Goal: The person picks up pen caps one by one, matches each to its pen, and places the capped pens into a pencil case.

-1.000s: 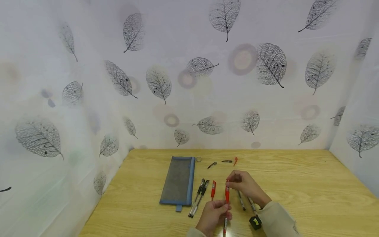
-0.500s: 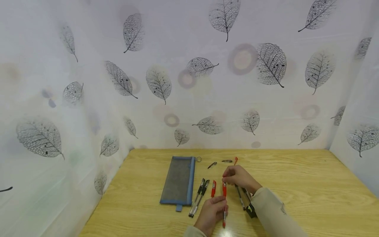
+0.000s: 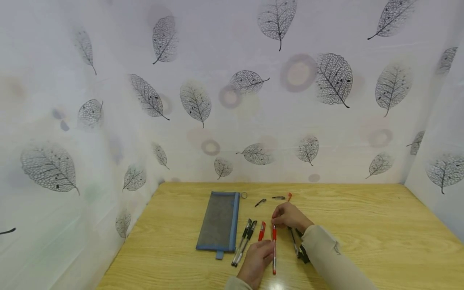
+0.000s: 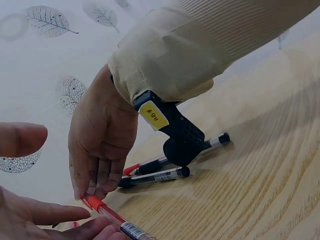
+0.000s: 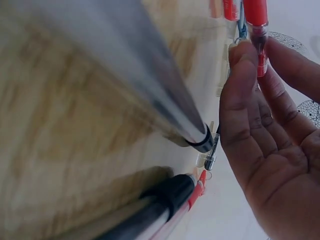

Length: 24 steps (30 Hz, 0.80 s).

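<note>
A red gel pen (image 3: 274, 241) points away from me, its clear barrel showing a red refill. My right hand (image 3: 288, 215) pinches its far red end between thumb and forefinger, close-up in the right wrist view. Beside its middle is my left hand (image 3: 255, 259); in the left wrist view its thumb (image 4: 22, 140) is lifted clear and the forefinger (image 4: 60, 213) lies straight along the pen. Left of the pen, another red pen (image 3: 262, 231) is partly hidden behind the left hand.
Two black pens (image 3: 243, 243) lie beside a grey mesh pouch (image 3: 218, 221) with blue trim. Small black caps (image 3: 260, 202) and a red cap (image 3: 289, 196) lie farther back. More black pens (image 4: 155, 176) rest under my right forearm, near its wrist camera (image 4: 175, 131).
Both hands have shifted slightly left with the red pen. The left thumb has come off the barrel, and the pen's near end now shows fully inside the head view.
</note>
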Tool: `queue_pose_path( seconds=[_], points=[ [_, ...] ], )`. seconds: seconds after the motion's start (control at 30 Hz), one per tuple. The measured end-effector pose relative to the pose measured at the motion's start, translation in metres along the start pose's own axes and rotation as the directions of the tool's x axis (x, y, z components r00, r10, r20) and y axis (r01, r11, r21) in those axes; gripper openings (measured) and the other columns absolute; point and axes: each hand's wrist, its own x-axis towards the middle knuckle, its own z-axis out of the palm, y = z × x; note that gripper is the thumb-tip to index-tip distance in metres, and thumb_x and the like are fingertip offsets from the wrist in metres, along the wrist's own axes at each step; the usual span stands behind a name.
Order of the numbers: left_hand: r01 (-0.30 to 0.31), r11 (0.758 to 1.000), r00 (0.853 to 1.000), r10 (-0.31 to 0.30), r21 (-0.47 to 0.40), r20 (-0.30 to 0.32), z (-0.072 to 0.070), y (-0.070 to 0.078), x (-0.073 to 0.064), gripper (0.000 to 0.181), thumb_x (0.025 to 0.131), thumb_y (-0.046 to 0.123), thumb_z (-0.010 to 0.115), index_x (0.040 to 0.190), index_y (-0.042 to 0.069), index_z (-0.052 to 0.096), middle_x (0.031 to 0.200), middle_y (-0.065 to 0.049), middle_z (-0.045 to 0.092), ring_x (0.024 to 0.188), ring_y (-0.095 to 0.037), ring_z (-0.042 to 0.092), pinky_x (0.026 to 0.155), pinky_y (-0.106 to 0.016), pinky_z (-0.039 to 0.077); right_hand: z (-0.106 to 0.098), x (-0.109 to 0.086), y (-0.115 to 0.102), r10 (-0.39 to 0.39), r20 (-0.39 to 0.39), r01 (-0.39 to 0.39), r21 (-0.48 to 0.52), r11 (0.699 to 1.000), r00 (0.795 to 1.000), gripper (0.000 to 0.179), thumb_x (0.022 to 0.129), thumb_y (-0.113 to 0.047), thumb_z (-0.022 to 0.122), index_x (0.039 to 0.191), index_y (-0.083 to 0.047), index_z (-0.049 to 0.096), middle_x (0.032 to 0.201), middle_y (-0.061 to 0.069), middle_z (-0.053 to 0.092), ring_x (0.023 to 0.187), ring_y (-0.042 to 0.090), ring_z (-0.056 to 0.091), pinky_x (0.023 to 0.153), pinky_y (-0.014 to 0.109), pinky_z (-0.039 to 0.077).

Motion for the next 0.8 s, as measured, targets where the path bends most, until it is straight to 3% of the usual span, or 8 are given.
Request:
queue_pose_path(
  seconds=[0.13, 0.27, 0.53, 0.67, 0.8],
  points=[
    [0.011, 1.0, 1.0, -0.011, -0.002, -0.014, -0.0015, 0.0002, -0.0001, 0.023, 0.095, 0.013, 0.059, 0.109, -0.004, 0.057, 0.104, -0.007, 0.061, 0.094, -0.015, 0.057, 0.09, -0.033, 0.049, 0.0026, 0.0032, 0.0015, 0.032, -0.013, -0.032, -0.04, 0.999, 0.999, 0.007, 0.084, -0.001, 0.071, 0.085, 0.004, 0.066, 0.075, 0.004, 0.065, 0.067, 0.014, 0.062, 0.061, 0.032, 0.056],
    [0.011, 1.0, 1.0, -0.011, 0.001, -0.012, -0.0031, 0.0004, -0.0005, 0.031, 0.095, 0.014, 0.059, 0.116, -0.008, 0.053, 0.105, -0.007, 0.06, 0.096, -0.015, 0.056, 0.09, -0.033, 0.048, 0.0044, 0.0046, 0.0019, 0.043, -0.019, -0.044, -0.077, 0.996, 0.999, 0.006, 0.082, 0.0, 0.071, 0.083, 0.004, 0.067, 0.073, 0.004, 0.065, 0.066, 0.014, 0.063, 0.06, 0.031, 0.056],
    [0.006, 0.999, 0.999, -0.005, 0.032, -0.039, -0.0034, 0.0022, -0.0009, 0.053, 0.094, 0.014, 0.06, 0.131, -0.019, 0.04, 0.127, -0.025, 0.052, 0.11, -0.026, 0.054, 0.095, -0.037, 0.048, 0.0055, 0.0035, -0.001, 0.019, -0.011, -0.02, -0.113, 0.993, 1.0, 0.006, 0.082, 0.0, 0.071, 0.083, 0.005, 0.067, 0.073, 0.005, 0.066, 0.066, 0.016, 0.064, 0.058, 0.031, 0.056],
    [-0.01, 0.999, 0.999, 0.011, 0.031, -0.041, -0.0032, 0.0024, -0.001, 0.046, 0.094, 0.012, 0.059, 0.129, -0.015, 0.046, 0.122, -0.018, 0.057, 0.097, -0.018, 0.056, 0.087, -0.031, 0.049, 0.0061, 0.0033, -0.0018, 0.02, -0.018, -0.022, -0.125, 0.992, 1.0, 0.006, 0.081, 0.001, 0.071, 0.083, 0.005, 0.068, 0.073, 0.004, 0.066, 0.066, 0.016, 0.064, 0.058, 0.032, 0.056],
    [-0.02, 0.999, 0.999, 0.022, 0.026, -0.045, -0.0017, 0.0021, -0.0007, 0.033, 0.094, 0.011, 0.059, 0.121, -0.008, 0.055, 0.1, -0.003, 0.062, 0.08, -0.01, 0.054, 0.077, -0.025, 0.047, 0.0068, 0.0025, -0.0035, 0.018, -0.026, -0.021, -0.125, 0.992, 1.0, 0.007, 0.08, 0.001, 0.073, 0.083, 0.005, 0.068, 0.073, 0.005, 0.066, 0.066, 0.016, 0.064, 0.058, 0.032, 0.056]
  ],
)
